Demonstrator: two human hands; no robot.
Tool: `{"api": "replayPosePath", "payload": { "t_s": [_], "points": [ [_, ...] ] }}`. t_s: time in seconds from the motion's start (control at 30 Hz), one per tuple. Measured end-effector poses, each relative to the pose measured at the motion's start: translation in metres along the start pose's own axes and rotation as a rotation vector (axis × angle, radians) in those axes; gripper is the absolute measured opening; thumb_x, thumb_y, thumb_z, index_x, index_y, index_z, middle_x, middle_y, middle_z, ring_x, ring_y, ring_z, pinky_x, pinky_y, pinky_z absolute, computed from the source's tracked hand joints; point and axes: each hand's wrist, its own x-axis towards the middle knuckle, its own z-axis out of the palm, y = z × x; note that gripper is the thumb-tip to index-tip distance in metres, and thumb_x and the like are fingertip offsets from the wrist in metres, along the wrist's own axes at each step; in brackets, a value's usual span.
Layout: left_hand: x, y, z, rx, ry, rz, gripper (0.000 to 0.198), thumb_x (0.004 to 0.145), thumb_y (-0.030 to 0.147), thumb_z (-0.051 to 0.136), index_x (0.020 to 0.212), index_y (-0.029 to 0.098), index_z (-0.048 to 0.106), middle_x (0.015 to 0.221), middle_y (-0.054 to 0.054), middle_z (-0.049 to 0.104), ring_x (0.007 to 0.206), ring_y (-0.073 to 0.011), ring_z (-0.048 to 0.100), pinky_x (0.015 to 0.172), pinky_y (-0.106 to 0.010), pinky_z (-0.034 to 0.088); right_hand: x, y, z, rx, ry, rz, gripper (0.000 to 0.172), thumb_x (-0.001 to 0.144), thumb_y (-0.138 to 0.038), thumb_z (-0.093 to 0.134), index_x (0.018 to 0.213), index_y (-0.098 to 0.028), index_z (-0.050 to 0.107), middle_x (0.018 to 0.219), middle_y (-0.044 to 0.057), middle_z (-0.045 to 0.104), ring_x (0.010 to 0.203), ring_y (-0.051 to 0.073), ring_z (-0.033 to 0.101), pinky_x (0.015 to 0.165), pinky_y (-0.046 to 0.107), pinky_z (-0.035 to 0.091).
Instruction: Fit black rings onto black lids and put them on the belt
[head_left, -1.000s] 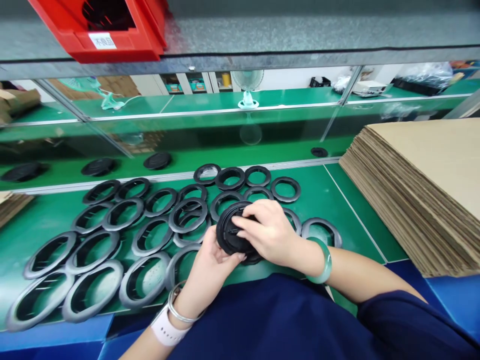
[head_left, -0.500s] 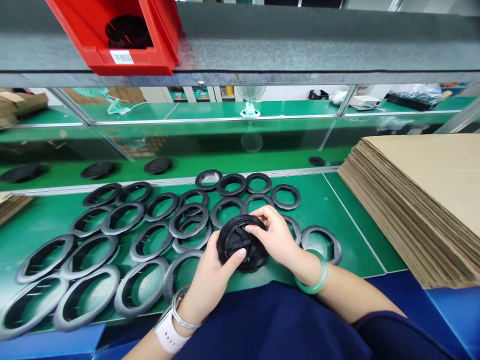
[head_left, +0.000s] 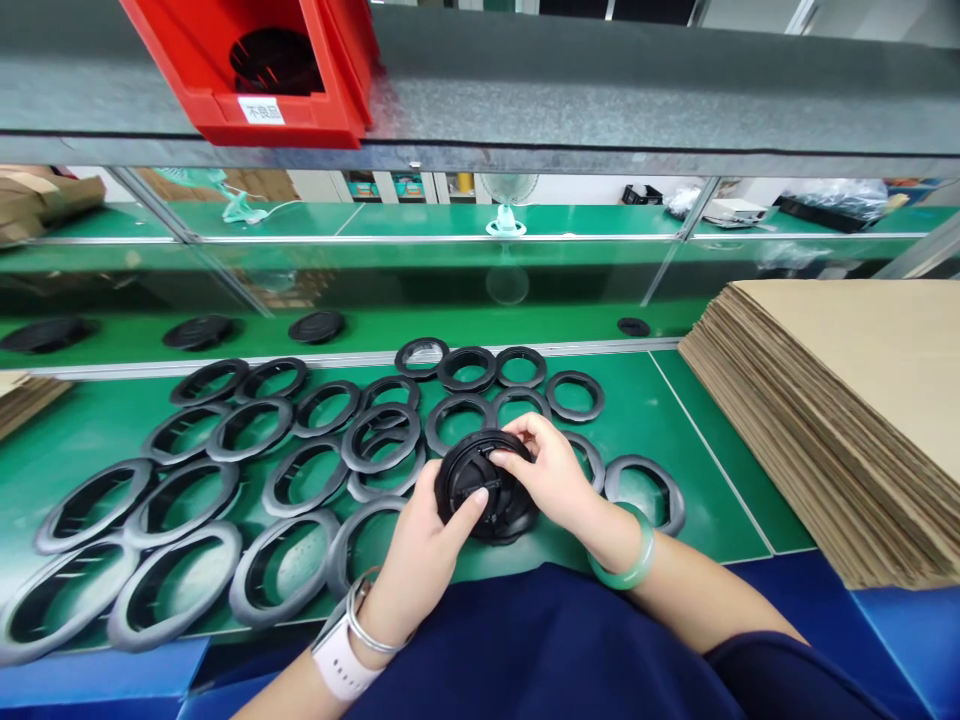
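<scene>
Both my hands are at the middle of the green bench, holding a black ribbed round plastic part (head_left: 484, 488) tilted toward me. My left hand (head_left: 420, 540) cups its lower left side, with the thumb across its face. My right hand (head_left: 550, 472) grips its upper right rim with the fingertips. The part's lower edge is partly hidden behind my fingers. Several black rubber-edged rings (head_left: 285, 565) lie in loose rows around my hands, and the nearest ring (head_left: 364, 545) sits just under my left hand.
A tall stack of cardboard sheets (head_left: 817, 430) stands on the right of the green bench mat (head_left: 697, 500). Above, a red bin (head_left: 262, 120) holding black parts sits on a grey metal shelf (head_left: 570, 90). Black discs (head_left: 315, 326) lie beyond a metal rail.
My right hand has shifted from the part's top toward its upper right rim, and the part sits a little more face-on. The view has tilted slightly, moving the shelf and bin upward.
</scene>
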Motion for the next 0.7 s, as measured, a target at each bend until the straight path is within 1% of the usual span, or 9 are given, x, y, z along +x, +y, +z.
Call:
{"api": "replayPosePath", "payload": {
  "t_s": [0.07, 0.13, 0.17, 0.27, 0.37, 0.43, 0.53, 0.6, 0.7],
  "points": [
    [0.0, 0.0, 0.0, -0.008, 0.01, 0.014, 0.035, 0.092, 0.047, 0.061, 0.115, 0.023, 0.052, 0.108, -0.004, 0.063, 0.101, -0.0248, 0.059, 0.086, -0.034, 0.047, -0.003, -0.005, -0.006, 0.053, -0.135, 0.021, 0.032, 0.077, -0.026, 0.075, 0.106, -0.02, 0.06, 0.103, 0.004, 0.065, 0.093, 0.02, 0.062, 0.085, 0.036, 0.051],
    [-0.001, 0.002, 0.0, -0.004, 0.014, 0.037, 0.033, 0.093, 0.045, 0.061, 0.116, 0.023, 0.053, 0.109, -0.004, 0.063, 0.103, -0.0246, 0.059, 0.087, -0.033, 0.047, -0.007, -0.01, -0.012, 0.063, -0.217, 0.051, 0.045, 0.076, -0.025, 0.077, 0.117, -0.021, 0.058, 0.113, 0.006, 0.065, 0.102, 0.021, 0.063, 0.092, 0.038, 0.051],
    [-0.002, 0.003, 0.0, -0.001, 0.013, 0.053, 0.032, 0.093, 0.043, 0.061, 0.116, 0.023, 0.053, 0.11, -0.004, 0.063, 0.103, -0.0243, 0.059, 0.088, -0.033, 0.047, -0.009, -0.011, -0.015, 0.043, -0.225, 0.066, 0.048, 0.076, -0.024, 0.077, 0.12, -0.021, 0.057, 0.117, 0.007, 0.064, 0.105, 0.022, 0.062, 0.094, 0.04, 0.051],
    [-0.003, 0.008, 0.002, -0.012, -0.001, 0.103, 0.031, 0.094, 0.038, 0.06, 0.119, 0.024, 0.053, 0.112, -0.003, 0.063, 0.106, -0.0227, 0.059, 0.092, -0.032, 0.046, -0.013, -0.014, -0.021, -0.008, -0.24, 0.102, 0.051, 0.079, -0.023, 0.074, 0.126, -0.022, 0.056, 0.127, 0.008, 0.06, 0.111, 0.023, 0.062, 0.098, 0.042, 0.05],
    [-0.005, 0.011, 0.003, -0.03, -0.014, 0.109, 0.03, 0.093, 0.035, 0.06, 0.12, 0.024, 0.053, 0.114, -0.003, 0.064, 0.107, -0.0225, 0.06, 0.092, -0.032, 0.046, -0.017, -0.013, -0.024, 0.032, -0.298, 0.133, 0.054, 0.079, -0.025, 0.075, 0.128, -0.023, 0.053, 0.129, 0.009, 0.06, 0.115, 0.024, 0.06, 0.098, 0.04, 0.052],
    [-0.007, 0.013, 0.004, -0.034, -0.026, 0.105, 0.032, 0.092, 0.033, 0.061, 0.122, 0.024, 0.052, 0.116, -0.003, 0.065, 0.108, -0.0229, 0.061, 0.093, -0.032, 0.047, -0.019, -0.012, -0.024, 0.03, -0.279, 0.153, 0.051, 0.079, -0.027, 0.076, 0.124, -0.023, 0.052, 0.123, 0.008, 0.063, 0.111, 0.024, 0.062, 0.094, 0.038, 0.054],
    [-0.007, 0.014, 0.005, 0.005, -0.035, 0.109, 0.036, 0.092, 0.031, 0.061, 0.125, 0.024, 0.051, 0.117, -0.003, 0.066, 0.107, -0.023, 0.063, 0.094, -0.033, 0.047, -0.023, -0.01, -0.022, -0.01, -0.223, 0.174, 0.044, 0.079, -0.031, 0.077, 0.115, -0.023, 0.052, 0.111, 0.006, 0.067, 0.101, 0.022, 0.066, 0.086, 0.034, 0.056],
    [-0.006, 0.015, 0.005, 0.051, -0.032, 0.099, 0.036, 0.092, 0.032, 0.06, 0.125, 0.024, 0.051, 0.113, -0.003, 0.068, 0.103, -0.0232, 0.065, 0.093, -0.034, 0.048, -0.024, -0.009, -0.019, -0.02, -0.194, 0.174, 0.044, 0.078, -0.033, 0.078, 0.111, -0.023, 0.052, 0.106, 0.005, 0.068, 0.096, 0.022, 0.066, 0.082, 0.032, 0.056],
    [-0.006, 0.016, 0.006, 0.096, -0.038, 0.09, 0.033, 0.093, 0.033, 0.058, 0.124, 0.024, 0.05, 0.107, -0.003, 0.069, 0.097, -0.024, 0.067, 0.09, -0.035, 0.049, -0.026, -0.005, -0.016, 0.001, -0.15, 0.169, 0.045, 0.076, -0.034, 0.079, 0.11, -0.024, 0.052, 0.104, 0.004, 0.067, 0.095, 0.021, 0.066, 0.08, 0.03, 0.056]
  ]
}}
